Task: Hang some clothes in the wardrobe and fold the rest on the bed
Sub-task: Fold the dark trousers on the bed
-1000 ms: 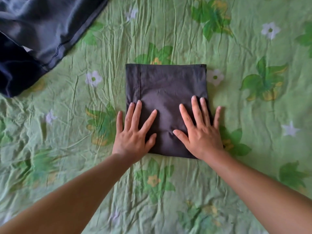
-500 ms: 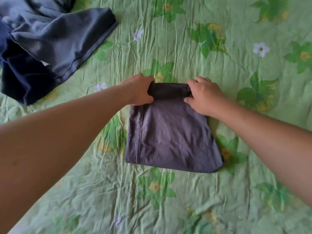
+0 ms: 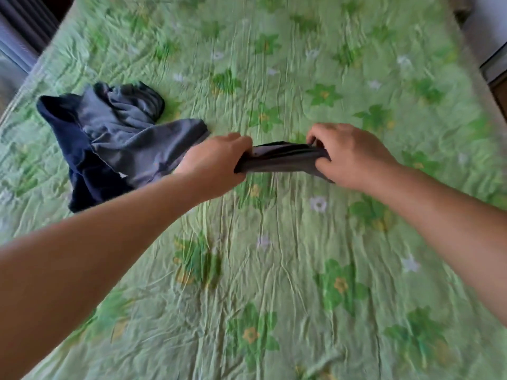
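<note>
Garment (image 3: 282, 159), grey, gripped by left hand (image 3: 219, 163), right hand (image 3: 349, 157), seemingly above bed (image 3: 288, 256)

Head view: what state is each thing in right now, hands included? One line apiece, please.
folded grey garment: folded flat, seen edge-on, apparently lifted off the bed, held at both ends
left hand: grips the garment's left end
right hand: grips its right end
pile of dark clothes: unfolded, crumpled, lying on the sheet
green floral sheet: spread out, wrinkled
</note>
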